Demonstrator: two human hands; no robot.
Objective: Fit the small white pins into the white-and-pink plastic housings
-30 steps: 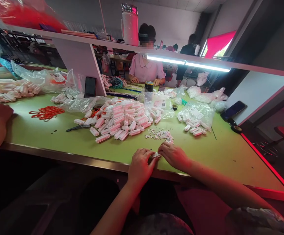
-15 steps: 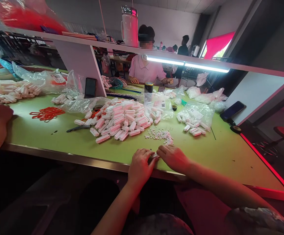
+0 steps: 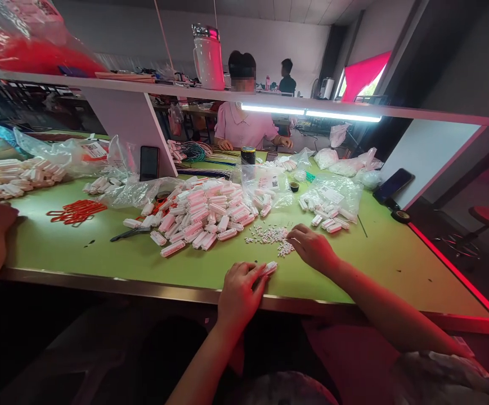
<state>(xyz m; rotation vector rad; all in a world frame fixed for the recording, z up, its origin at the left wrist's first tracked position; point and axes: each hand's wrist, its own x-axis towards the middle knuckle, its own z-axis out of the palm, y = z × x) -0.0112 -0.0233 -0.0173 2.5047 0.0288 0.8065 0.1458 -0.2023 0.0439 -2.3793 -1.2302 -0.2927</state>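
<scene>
White plastic connector housing pinched in left hand; right hand fingers curled over small-parts heap, grip unclear. Best: pick one piece, hold housing steady on surface.

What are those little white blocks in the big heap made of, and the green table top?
The white blocks look like moulded plastic: uniform shapes, smooth pale faces with a faint sheen. The green table top seems a matte mat or laminate, flat and even in colour, edged by a shiny metal strip.

Both forearms are bare; the left hand and right hand wear no gloves or rings
</scene>
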